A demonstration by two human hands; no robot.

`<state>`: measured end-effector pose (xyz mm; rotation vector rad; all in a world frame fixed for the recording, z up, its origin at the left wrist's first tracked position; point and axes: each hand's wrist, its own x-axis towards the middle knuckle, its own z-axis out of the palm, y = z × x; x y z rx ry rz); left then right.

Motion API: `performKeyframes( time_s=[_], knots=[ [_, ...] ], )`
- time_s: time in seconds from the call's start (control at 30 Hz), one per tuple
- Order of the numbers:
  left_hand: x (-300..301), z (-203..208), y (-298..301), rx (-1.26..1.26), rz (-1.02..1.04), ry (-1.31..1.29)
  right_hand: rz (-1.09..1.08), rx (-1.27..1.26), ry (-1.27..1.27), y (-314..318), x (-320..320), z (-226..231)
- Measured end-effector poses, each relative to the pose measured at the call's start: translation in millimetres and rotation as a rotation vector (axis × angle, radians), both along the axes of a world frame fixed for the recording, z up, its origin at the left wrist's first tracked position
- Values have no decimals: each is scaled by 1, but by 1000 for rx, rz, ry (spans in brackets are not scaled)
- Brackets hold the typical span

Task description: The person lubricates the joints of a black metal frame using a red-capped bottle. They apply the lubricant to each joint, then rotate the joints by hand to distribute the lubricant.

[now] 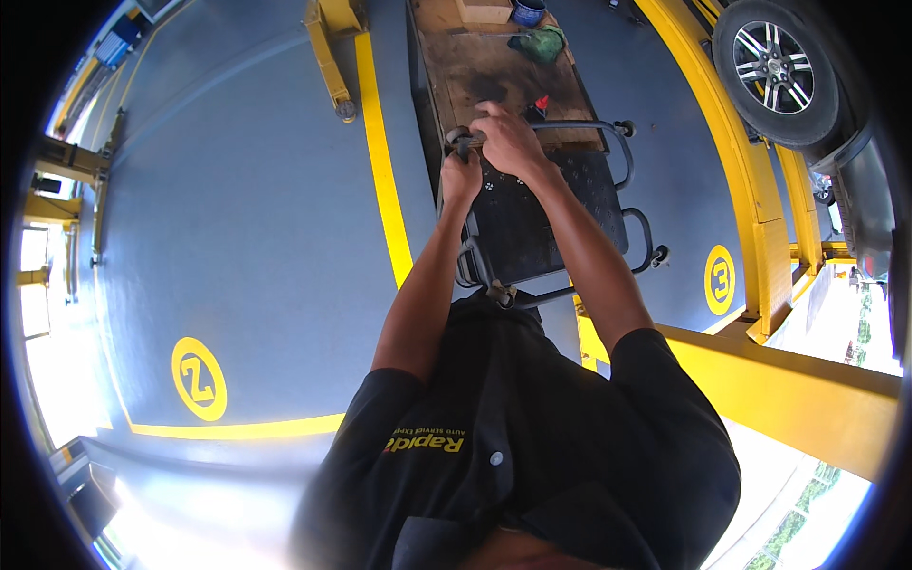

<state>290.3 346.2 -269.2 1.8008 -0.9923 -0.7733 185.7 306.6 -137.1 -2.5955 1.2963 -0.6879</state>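
A mechanic's creeper (570, 214) with a black board and a grey tube frame lies upside down or on edge before me, casters at its corners. At its far left corner is a caster (458, 136). My left hand (462, 178) is closed just below that caster, its fingers wrapped round the dark part there. Close beside it, my right hand (511, 141) reaches over the same corner with curled fingers. What the right fingers pinch is hidden. Another caster (624, 128) shows at the far right corner, and one more (660, 256) at the right side.
Beyond the creeper stands a bench with a stained wooden top (456, 71). On it are a green cloth (541, 44), a blue can (528, 11) and a red-and-black object (541, 106). Yellow lift parts (750, 218) and a car wheel (774, 68) are at right. A yellow lift arm (328, 66) stands far left.
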Motion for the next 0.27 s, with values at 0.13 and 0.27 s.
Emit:
performKeyframes(
  time_s=[0.13, 0.27],
  knots=[
    [0, -9, -5, 53, -62, 111, -171, 110, -209, 13, -35, 10],
    [-5, -38, -12, 110, -47, 297, -444, -102, -338, 80, -96, -15]
  ],
)
